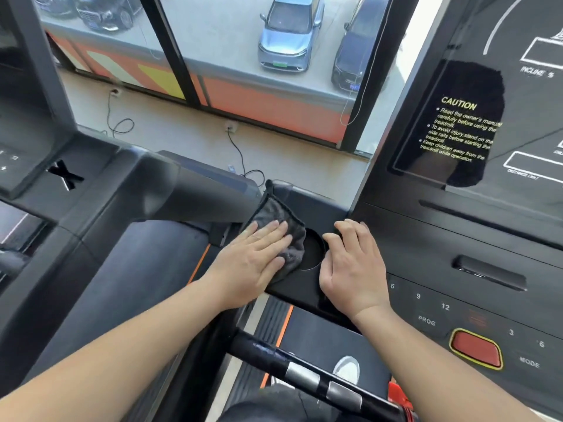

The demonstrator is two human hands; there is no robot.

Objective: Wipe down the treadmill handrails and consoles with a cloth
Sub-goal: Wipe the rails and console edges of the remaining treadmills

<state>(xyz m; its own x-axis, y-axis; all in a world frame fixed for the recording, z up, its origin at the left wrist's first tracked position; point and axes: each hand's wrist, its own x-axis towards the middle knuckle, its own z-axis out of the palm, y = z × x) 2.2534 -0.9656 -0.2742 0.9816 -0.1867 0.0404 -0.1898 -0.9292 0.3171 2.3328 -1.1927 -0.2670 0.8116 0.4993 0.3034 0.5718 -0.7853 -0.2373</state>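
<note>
Console (426, 236) reads CAUTION, PROG, MODE.

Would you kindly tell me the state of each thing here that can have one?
cloth, spread flat on the tray, pressed under the left hand.
left hand, flat, fingers straight on the cloth.
right hand, resting on the tray beside the cup holder, holding nothing.
cup holder, nothing visible in it, cloth at its left rim.
console display, dark, no digits lit.

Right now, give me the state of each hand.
Left hand: open, fingers flat on the cloth.
Right hand: open, resting on the tray, holding nothing.
</note>
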